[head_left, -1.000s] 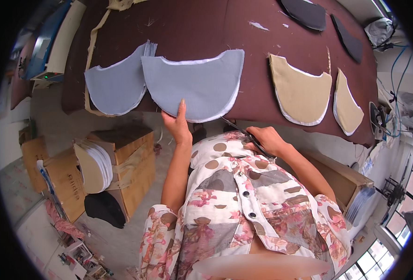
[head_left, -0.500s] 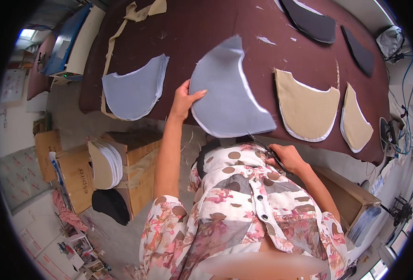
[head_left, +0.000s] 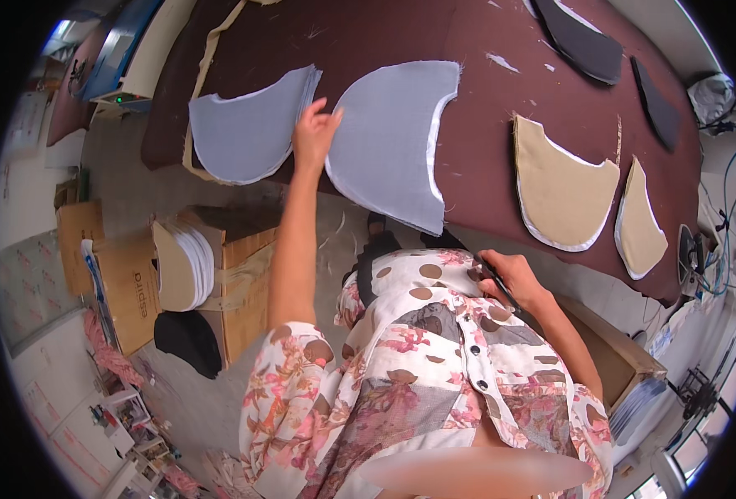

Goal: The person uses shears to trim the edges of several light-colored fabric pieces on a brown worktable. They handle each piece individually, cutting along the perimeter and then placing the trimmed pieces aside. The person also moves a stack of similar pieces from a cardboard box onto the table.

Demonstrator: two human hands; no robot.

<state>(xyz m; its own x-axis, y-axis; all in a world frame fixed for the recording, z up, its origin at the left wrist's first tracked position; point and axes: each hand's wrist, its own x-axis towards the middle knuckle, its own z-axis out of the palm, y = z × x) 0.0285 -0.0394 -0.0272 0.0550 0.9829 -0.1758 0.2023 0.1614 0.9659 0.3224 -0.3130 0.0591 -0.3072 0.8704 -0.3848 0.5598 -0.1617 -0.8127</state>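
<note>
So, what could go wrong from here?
The separate blue-grey fabric panel lies at the near edge of the maroon table, so it might slip off. The left hand, between it and the blue-grey stack, could knock either askew. The dark tool in the right hand, perhaps scissors, is close to the floral shirt and might snag it.

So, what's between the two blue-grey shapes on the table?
The head view shows the person's left hand there, with a bare strip of maroon tabletop just beyond it.
</note>
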